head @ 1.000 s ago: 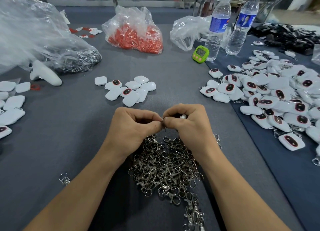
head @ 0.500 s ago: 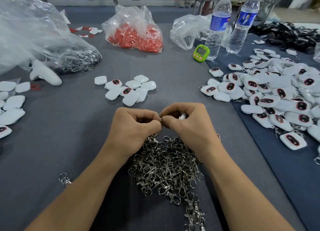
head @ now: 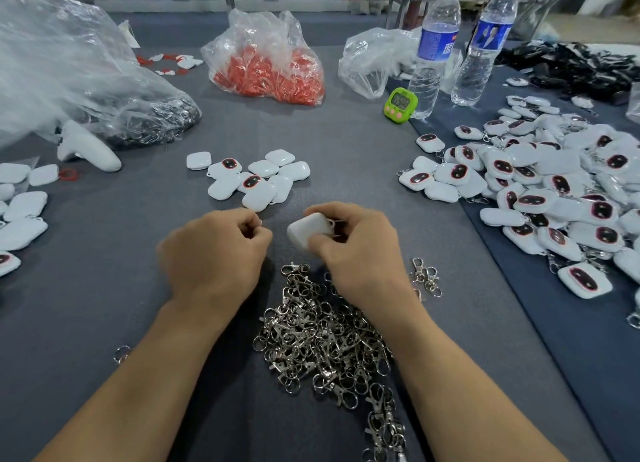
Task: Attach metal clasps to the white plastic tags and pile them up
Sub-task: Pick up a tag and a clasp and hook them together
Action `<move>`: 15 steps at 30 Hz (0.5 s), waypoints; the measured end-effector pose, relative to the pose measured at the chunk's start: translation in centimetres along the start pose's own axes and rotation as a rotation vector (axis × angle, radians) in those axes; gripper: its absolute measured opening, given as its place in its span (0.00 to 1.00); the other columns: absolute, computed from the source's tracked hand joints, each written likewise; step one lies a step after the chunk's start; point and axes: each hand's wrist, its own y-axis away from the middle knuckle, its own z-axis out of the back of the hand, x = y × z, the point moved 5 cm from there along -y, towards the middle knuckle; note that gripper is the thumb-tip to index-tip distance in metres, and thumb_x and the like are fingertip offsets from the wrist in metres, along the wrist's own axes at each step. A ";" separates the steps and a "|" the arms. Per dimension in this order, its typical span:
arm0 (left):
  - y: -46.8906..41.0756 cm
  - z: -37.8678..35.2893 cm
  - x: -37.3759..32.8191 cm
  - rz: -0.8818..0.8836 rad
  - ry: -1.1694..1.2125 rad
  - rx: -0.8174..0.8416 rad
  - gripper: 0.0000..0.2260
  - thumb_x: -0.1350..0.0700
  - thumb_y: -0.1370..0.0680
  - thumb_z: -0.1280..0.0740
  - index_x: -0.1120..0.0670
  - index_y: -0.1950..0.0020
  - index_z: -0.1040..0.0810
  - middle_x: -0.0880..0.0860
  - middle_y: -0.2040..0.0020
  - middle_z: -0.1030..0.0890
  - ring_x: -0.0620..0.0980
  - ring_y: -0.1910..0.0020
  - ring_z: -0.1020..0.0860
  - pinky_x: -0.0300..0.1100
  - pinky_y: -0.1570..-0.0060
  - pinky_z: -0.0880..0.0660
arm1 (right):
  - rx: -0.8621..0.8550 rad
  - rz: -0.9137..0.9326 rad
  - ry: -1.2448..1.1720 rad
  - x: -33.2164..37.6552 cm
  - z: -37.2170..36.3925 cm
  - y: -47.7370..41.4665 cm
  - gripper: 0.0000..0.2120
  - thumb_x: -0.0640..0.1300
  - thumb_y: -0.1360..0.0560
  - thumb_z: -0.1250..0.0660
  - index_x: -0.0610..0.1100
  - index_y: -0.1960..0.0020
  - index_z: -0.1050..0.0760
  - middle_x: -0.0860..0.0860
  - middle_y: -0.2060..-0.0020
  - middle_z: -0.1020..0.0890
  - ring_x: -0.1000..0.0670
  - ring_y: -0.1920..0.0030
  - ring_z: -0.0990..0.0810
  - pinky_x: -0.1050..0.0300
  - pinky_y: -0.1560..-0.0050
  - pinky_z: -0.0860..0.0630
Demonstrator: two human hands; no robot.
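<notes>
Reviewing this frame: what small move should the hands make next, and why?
Probably the right hand should carry the white tag it grips to the finished pile on the right. A metal loop seems to show at the tag's edge, and the left hand is apart from it; whether that loop is fully attached is unclear.

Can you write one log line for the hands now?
left hand: fingers curled, grip unclear | right hand: grips white tag | clasp pile: between forearms

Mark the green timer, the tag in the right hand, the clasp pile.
green timer (head: 400,105): head view, front face.
white tag (head: 306,230): head view, bare top face.
clasp pile (head: 322,337): head view, middle of the heap.
</notes>
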 end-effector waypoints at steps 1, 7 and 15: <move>0.0 -0.1 -0.1 -0.021 -0.014 0.014 0.08 0.43 0.27 0.31 0.46 0.61 0.19 0.47 0.66 0.19 0.55 0.63 0.22 0.43 0.63 0.31 | 0.003 0.049 0.064 0.5 -0.6 0.1 0.13 0.36 0.26 0.28 0.52 0.47 0.16 0.58 0.59 0.17 0.59 0.60 0.20 0.68 0.58 0.25; 0.0 -0.5 -0.2 -0.068 -0.019 0.061 0.07 0.44 0.26 0.31 0.45 0.61 0.19 0.47 0.68 0.22 0.55 0.64 0.25 0.44 0.65 0.34 | 0.113 0.153 0.246 1.3 -2.6 0.7 0.09 0.44 0.18 0.37 0.57 0.50 0.33 0.53 0.61 0.20 0.49 0.61 0.23 0.51 0.59 0.26; 0.1 -1.1 -0.6 -0.137 0.159 0.152 0.02 0.49 0.30 0.27 0.44 0.62 0.18 0.43 0.67 0.19 0.50 0.62 0.21 0.45 0.58 0.25 | 0.507 0.135 0.248 1.1 -0.5 1.3 0.10 0.39 0.23 0.32 0.54 0.52 0.27 0.52 0.60 0.18 0.57 0.63 0.26 0.60 0.60 0.28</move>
